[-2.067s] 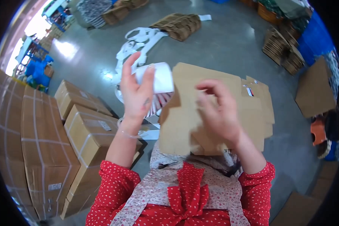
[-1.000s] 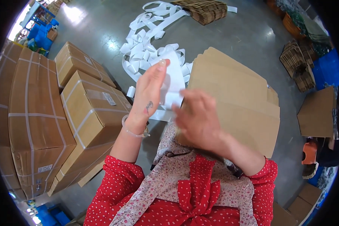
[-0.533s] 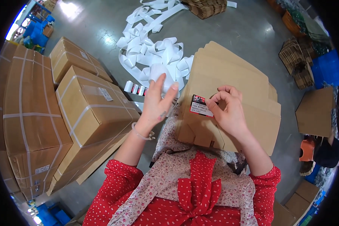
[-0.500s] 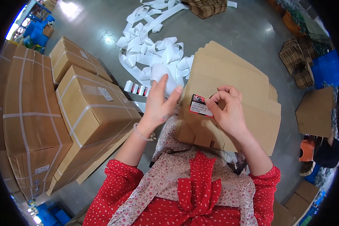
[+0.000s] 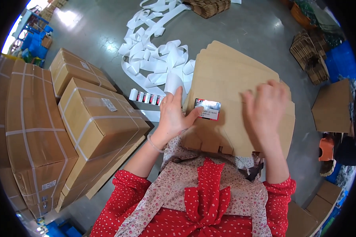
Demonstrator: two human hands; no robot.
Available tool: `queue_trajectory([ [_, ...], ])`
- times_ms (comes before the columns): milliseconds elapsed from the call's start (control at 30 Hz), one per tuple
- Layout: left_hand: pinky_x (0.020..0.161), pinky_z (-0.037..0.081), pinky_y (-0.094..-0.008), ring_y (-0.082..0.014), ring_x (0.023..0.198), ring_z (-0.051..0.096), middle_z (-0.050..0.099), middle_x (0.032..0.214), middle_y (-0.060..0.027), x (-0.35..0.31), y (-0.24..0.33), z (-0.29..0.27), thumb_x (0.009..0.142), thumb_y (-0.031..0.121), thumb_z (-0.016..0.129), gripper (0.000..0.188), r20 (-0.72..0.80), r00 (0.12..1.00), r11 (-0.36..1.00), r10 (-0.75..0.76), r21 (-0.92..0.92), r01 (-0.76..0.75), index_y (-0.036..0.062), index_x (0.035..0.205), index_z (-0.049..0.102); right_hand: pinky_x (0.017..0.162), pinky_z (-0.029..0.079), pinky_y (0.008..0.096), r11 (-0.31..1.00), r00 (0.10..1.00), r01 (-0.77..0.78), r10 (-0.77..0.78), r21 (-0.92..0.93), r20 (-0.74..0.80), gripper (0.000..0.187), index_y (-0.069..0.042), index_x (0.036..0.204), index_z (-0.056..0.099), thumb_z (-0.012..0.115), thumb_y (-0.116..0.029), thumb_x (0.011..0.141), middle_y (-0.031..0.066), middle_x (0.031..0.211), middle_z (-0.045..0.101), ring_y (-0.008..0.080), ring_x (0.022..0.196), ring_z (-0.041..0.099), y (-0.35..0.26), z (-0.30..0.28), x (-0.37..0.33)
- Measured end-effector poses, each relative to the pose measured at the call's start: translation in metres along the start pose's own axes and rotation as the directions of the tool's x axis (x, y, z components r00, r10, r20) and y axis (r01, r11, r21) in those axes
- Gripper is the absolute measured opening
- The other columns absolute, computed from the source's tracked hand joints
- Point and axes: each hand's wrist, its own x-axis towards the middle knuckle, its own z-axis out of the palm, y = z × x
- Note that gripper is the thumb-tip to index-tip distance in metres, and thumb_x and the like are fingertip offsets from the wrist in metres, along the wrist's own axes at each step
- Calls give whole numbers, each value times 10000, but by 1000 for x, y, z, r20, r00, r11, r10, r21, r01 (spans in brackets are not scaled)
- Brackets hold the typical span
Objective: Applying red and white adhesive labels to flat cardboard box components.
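A stack of flat brown cardboard cartons [image 5: 237,75] lies in front of me against my apron. A small black, red and white label [image 5: 208,109] sits on the top carton, towards its left side. My left hand [image 5: 173,114] is closed around the lower end of a white roll of labels [image 5: 173,83], and its thumb touches the label's left edge. From beside the roll a strip of printed labels [image 5: 147,97] trails left. Over the right part of the carton is my right hand [image 5: 268,106], smeared by motion, its fingers bent and no object visible in them.
Long white backing ribbon [image 5: 174,55] lies heaped on the grey floor beyond the stack. Large strapped cartons [image 5: 103,118] stand at the left. Bundled cardboard [image 5: 308,55], a blue crate [image 5: 341,63] and an upright cardboard sheet [image 5: 332,106] are along the right.
My right hand has moved right, off the label and across the carton. My left hand has come lower, its thumb now at the label. The label lies flatter on the carton.
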Motion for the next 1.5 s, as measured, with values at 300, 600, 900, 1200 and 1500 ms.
queue_trajectory([
  [300,866,463,-470,-444,945,567,577,998,-301,23,0,20,769,506,754,855,28,983,955,-181,-235,183,-120,1272,459,811,486,398,882,829,-471,445,-5,338,391,14,1157,595,660,-282,910,185,1047,615,323,968,592,167,-28,-91],
  [600,932,448,-497,-421,1066,575,593,1143,-279,35,30,2,713,474,823,881,275,961,992,-33,-105,64,-101,1277,467,821,529,306,101,656,-666,550,739,517,269,16,1204,605,585,-142,987,110,1062,674,160,962,647,197,-26,-125],
  [900,938,472,-298,-177,1092,572,570,1251,-158,48,-9,-14,887,73,684,578,24,988,889,-152,-434,147,-38,1393,427,886,524,370,-390,-94,-534,909,750,406,461,93,1271,548,678,-165,912,197,1202,644,275,1066,642,344,93,-238],
  [1200,693,471,-224,-82,824,583,635,1010,-85,75,18,-45,950,75,613,458,-167,978,853,-122,-522,17,41,1377,449,867,488,283,424,566,-699,820,575,83,507,58,1304,512,677,-141,868,108,1047,646,148,965,607,237,26,-94],
  [1500,578,448,-223,-72,635,579,634,755,-43,105,125,-74,961,110,617,394,-239,970,729,-37,-670,-137,44,1328,488,819,513,277,324,994,-22,111,946,-15,270,2,1146,617,660,3,880,97,1052,656,142,909,622,-36,-26,24],
])
